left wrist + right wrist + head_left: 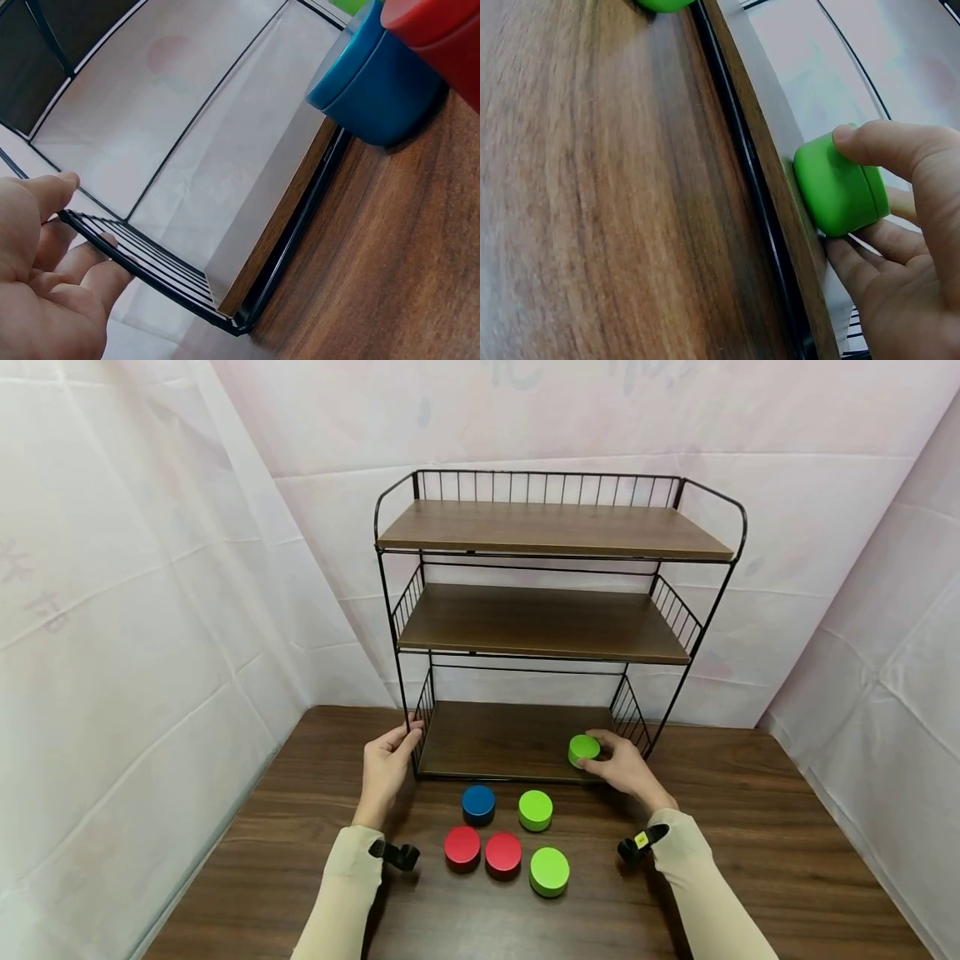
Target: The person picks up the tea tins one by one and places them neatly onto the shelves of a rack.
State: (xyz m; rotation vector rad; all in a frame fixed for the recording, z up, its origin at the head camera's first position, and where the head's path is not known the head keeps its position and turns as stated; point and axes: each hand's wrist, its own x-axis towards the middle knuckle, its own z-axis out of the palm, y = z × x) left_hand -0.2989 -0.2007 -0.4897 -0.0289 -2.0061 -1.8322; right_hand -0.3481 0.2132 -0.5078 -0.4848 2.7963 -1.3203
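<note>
A green round lidded tin (583, 750) is at the right front part of the bottom shelf (510, 735), gripped by my right hand (621, 767) between thumb and fingers. In the right wrist view the green tin (840, 187) meets the shelf board near its front edge. My left hand (386, 768) holds the black wire side of the three-tier rack (555, 647) at its lower left post. Seen from the left wrist, the thumb and fingers of the left hand (56, 270) lie around that wire frame.
Before the rack, on the wooden table (262, 860), stand a blue tin (478, 806), two red tins (462, 849) and two more green tins (536, 811). The upper shelves (540, 622) overhang the bottom one. White cloth (150, 610) hangs behind and at both sides.
</note>
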